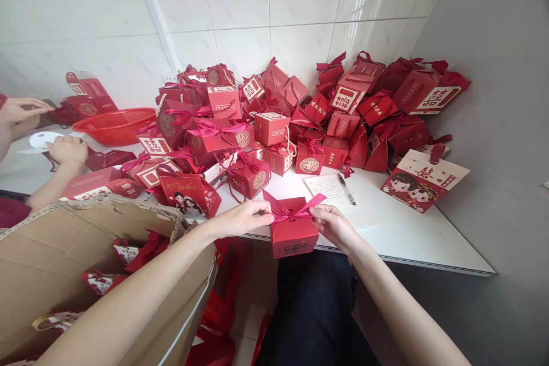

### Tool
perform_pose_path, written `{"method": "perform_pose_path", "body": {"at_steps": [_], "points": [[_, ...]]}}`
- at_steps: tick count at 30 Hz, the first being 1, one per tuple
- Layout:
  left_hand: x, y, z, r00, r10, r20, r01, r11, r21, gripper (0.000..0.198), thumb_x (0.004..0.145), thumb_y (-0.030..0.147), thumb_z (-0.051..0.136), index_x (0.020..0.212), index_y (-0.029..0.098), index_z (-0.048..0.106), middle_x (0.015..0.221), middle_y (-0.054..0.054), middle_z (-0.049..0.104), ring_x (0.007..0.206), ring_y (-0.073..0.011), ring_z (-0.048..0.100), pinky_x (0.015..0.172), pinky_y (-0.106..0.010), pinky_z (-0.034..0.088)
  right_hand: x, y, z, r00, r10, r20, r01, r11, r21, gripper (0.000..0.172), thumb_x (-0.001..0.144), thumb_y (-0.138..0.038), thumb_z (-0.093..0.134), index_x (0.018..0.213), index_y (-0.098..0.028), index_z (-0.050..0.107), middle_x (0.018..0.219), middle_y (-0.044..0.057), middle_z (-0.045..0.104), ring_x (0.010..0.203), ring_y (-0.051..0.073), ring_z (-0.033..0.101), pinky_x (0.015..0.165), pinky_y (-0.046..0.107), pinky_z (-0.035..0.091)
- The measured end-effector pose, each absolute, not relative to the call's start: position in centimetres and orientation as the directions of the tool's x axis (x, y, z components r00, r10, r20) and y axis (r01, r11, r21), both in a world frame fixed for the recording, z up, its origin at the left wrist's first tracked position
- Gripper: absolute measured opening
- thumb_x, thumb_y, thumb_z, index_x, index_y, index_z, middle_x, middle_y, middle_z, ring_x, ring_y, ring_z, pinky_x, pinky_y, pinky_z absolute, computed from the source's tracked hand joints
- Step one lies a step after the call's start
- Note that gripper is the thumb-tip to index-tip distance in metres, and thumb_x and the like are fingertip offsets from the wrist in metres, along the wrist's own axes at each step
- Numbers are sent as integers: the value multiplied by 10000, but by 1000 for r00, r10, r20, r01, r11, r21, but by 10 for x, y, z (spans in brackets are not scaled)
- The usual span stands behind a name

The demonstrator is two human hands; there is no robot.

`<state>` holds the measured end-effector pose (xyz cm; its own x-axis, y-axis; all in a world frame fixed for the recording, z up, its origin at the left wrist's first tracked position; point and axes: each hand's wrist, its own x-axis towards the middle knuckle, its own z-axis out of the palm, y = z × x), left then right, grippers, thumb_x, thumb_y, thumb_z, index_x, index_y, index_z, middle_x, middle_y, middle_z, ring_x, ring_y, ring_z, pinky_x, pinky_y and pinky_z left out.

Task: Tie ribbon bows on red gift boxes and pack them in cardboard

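Note:
A small red gift box (295,234) sits at the table's front edge, partly overhanging it, with a dark printed pattern on its near side. Tied across its top is a red ribbon bow (292,210). My left hand (246,218) pinches the bow on its left side between thumb and finger. On the other side, my right hand (337,226) grips the bow's right part, fingers closed near the box's corner. Just behind the box lie a written sheet of paper (328,194) and a black pen (346,190).
A heap of red gift boxes (225,132) covers the back of the white table (412,240). A large cardboard box (167,274) holding red boxes stands at lower left. Another person's hands (68,151) are at far left, near a red plastic basket (115,128). A grey partition (493,143) bounds the right.

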<state>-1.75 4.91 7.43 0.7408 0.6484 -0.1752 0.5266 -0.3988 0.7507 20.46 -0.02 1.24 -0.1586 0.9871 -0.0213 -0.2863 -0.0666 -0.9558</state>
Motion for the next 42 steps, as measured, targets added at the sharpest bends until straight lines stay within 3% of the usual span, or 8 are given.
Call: {"method": "perform_pose_path", "body": {"at_steps": [8,11,15,23,26,29,34,42], "points": [[-13,50,74,672,733,-109,499,-339,798,324,756,416,479,588,180,335,610,52,339,591,-96,362,571,-224,291,213,-2,-3,-108,993,50,-241,22,-970,377,705,-482,615,534,-177,473,550,-20,473,534,108,450,586,264,387],[-14,45,75,624,770,-134,495,-258,830,337,700,482,560,773,180,429,791,11,488,738,-134,483,657,-246,368,220,-4,-8,-50,989,137,-252,120,-960,270,739,-470,594,803,-210,560,858,28,591,858,176,565,762,318,443],[-16,42,70,578,792,-198,577,-225,785,551,618,489,664,990,182,399,996,-55,550,870,-189,553,738,-316,425,217,-9,-7,-61,974,219,-133,210,-969,436,768,-460,574,1149,-274,472,1292,64,470,1213,214,413,958,400,374],[-24,69,54,457,888,54,505,-309,805,360,740,361,552,1018,146,472,1076,-113,563,994,-197,557,902,-362,415,194,-36,6,133,913,387,311,332,-890,191,845,-385,496,893,-202,523,720,31,623,718,182,615,705,339,498],[-23,70,53,412,899,146,563,-377,736,313,785,384,498,996,154,501,1087,-105,575,997,-206,556,902,-372,418,184,-50,14,18,811,585,506,498,-704,139,854,-330,497,890,-202,537,784,52,599,756,191,590,684,337,490],[-21,67,52,514,850,111,531,-417,738,301,804,387,482,1016,178,526,1113,-75,586,1021,-201,555,915,-355,418,166,-57,24,-137,658,740,650,624,-434,306,793,-392,584,1017,-189,534,941,110,570,910,245,554,747,393,485],[-19,64,51,588,806,69,463,-405,789,332,809,381,478,1073,183,515,1101,-63,603,1037,-197,558,909,-340,430,127,-48,27,-378,543,750,751,654,-94,368,809,-283,574,1147,-156,507,1154,161,534,1157,289,430,946,492,347],[-16,67,50,574,813,93,461,-416,784,325,800,350,501,1069,176,555,1105,-62,616,988,-193,584,898,-332,446,108,-33,12,-277,532,800,778,612,-138,114,843,-139,485,911,-189,562,912,60,621,881,180,554,882,389,364]]}}
